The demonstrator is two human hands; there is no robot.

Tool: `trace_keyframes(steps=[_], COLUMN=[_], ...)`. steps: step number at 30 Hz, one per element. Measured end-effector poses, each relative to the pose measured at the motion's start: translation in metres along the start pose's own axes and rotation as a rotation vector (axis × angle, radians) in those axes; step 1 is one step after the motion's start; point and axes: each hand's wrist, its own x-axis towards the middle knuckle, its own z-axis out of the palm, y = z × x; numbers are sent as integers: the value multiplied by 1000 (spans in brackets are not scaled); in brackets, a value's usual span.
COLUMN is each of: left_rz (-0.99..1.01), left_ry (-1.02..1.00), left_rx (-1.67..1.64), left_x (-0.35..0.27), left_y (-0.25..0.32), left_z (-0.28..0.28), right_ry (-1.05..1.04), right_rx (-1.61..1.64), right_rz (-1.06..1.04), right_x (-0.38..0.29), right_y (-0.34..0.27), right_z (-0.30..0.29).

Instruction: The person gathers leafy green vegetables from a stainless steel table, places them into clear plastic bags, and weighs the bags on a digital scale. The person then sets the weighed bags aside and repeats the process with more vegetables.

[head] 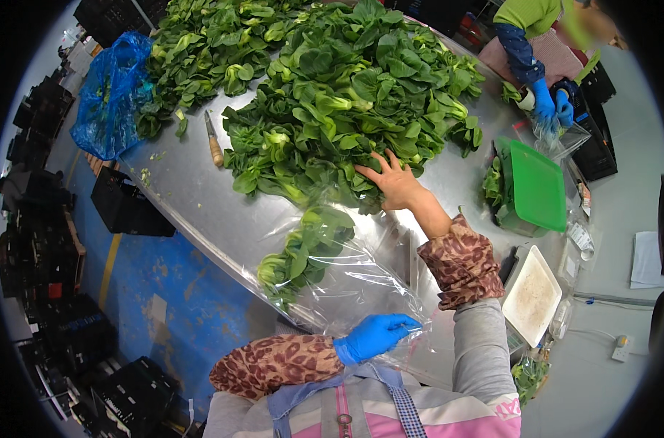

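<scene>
My left hand [374, 336], in a blue glove, pinches the edge of a clear plastic bag [359, 290] close to my body. Several heads of green pak choi [299, 254] lie in or under the clear film; its folds and glare keep me from telling which. My bare right hand [396, 183] reaches forward with fingers spread, touching the near edge of a large pak choi heap [359, 93]. Nothing is visibly gripped in it. Both the heap and the bag rest on a metal table [195, 191].
Left of the heap lies a wooden-handled knife [214, 143], near a blue plastic bag [110, 98]. At right stand a green-lidded tub [537, 186] and a scale with a white tray [532, 295]. Another person's gloved hands [548, 107] handle clear film. A black crate [127, 202] sits beyond the left edge.
</scene>
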Motion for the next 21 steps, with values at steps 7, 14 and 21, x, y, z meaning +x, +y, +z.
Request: trace_keyframes(steps=[7,14,21], left_rz=[42,105,30], left_ry=[26,87,63], left_rx=[17,18,36], left_x=[4,-4,-13], left_y=[-14,-14,2], left_z=[3,5,7], right_ry=[227,284,506], right_rx=[17,280,1262], right_rz=[6,13,238], right_x=[15,-6,-82], right_y=[14,54,78], right_z=[12,18,-13])
